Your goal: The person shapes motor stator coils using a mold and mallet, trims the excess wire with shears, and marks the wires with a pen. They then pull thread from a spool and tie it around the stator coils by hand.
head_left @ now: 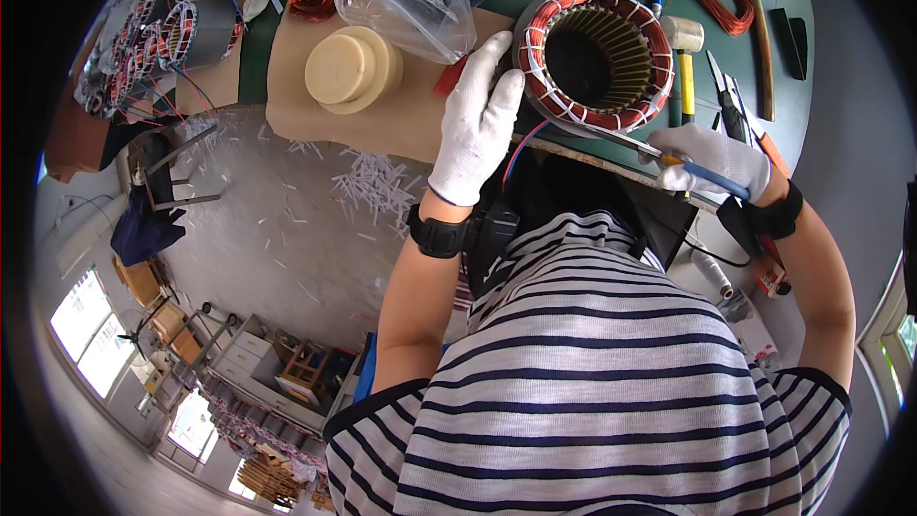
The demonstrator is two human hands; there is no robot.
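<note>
Gripping a long blue-handled tool (718,181), the white-gloved right hand (721,155) has its fingers curled closed around it. The tool's metal end points left along the near edge of the stator (652,86); whether its tip touches is hard to make out. The white-gloved left hand (478,119) is open, fingers extended and slightly apart, against the stator's left side. A red piece (446,80) behind that hand is partly hidden and cannot be identified.

The stator stands on the green workbench (735,57), its red windings laced with white cord, its bore too dark to see into. Red and blue lead wires (516,155) hang from its near side. To the right lie a yellow-handled mallet (684,35) and a wooden stick (763,62); beyond, the top edge cuts off a hank of red wire (734,21). Leftward, a cream plastic container (346,67) sits on brown cardboard (291,110), near a crumpled clear plastic bag (406,0), also cut off.
</note>
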